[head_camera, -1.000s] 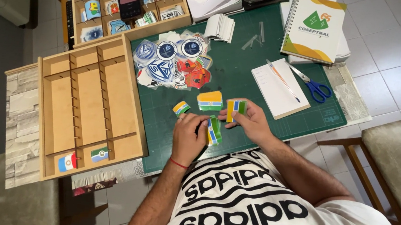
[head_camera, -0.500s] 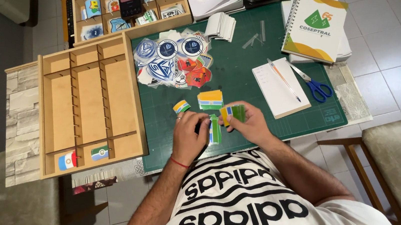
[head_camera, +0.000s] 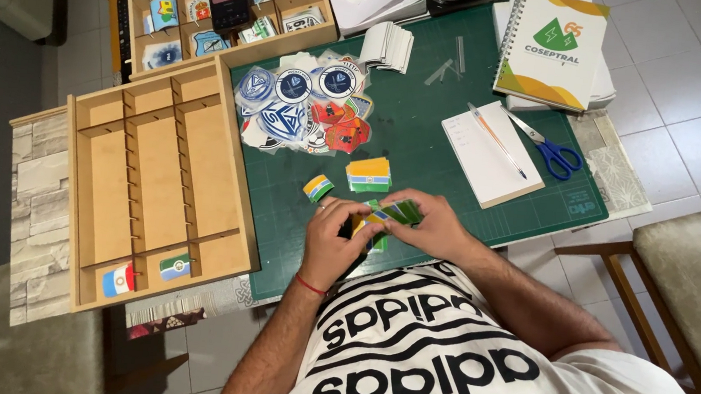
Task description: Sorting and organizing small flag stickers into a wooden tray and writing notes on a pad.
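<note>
My left hand (head_camera: 335, 244) and right hand (head_camera: 435, 229) meet over the near edge of the green mat (head_camera: 428, 135), both pinched on a small stack of flag stickers (head_camera: 392, 215) — how many, I can't tell. Just beyond lie two more stickers (head_camera: 368, 174) on the mat. To my left sits the wooden tray (head_camera: 149, 192); farther off, a pile of round badges (head_camera: 303, 108), a notepad (head_camera: 489, 156) and scissors (head_camera: 549, 149).
</note>
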